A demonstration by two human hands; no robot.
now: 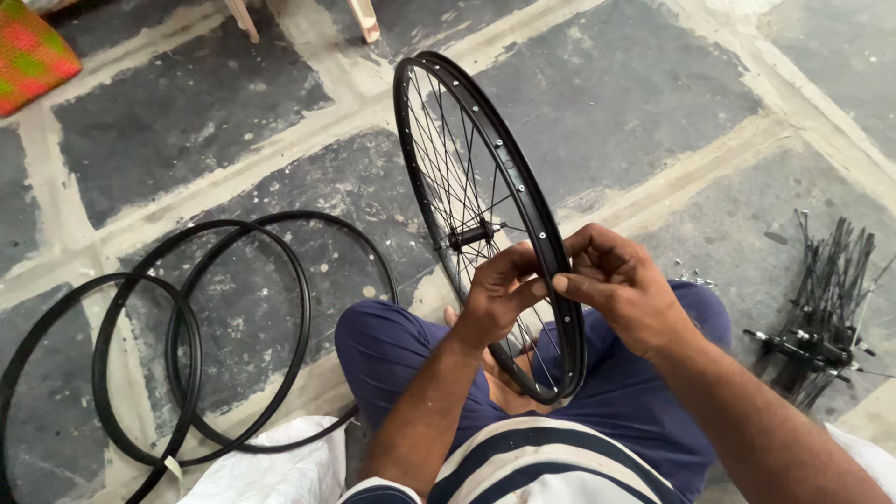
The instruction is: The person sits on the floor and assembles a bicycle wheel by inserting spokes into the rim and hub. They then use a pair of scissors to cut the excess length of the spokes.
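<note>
You sit on the stone floor (644, 84) with a black wheel (485, 215) standing up on its edge between your knees. The wheel leans a little and its near part rests down by your lap. Your left hand (495, 294) is on the left side of the rim (532, 219), with the fingers curled in among the thin spokes (448, 168). Your right hand (621, 285) is on the right side of the rim, and its fingers pinch at the rim edge. Both hands are close together, almost touching, with the rim between them. I cannot tell if a small part sits between your fingertips. The hub (469, 233) is in the middle of the wheel, just past your left hand. On the floor to the left lie three bare black hoops (201, 327), overlapping each other. Far to the right lies a heap of loose spokes and hubs (826, 299). A white cloth (271, 467) sits near your left knee. A bright woven mat (33, 51) peeks in at the far left corner.
</note>
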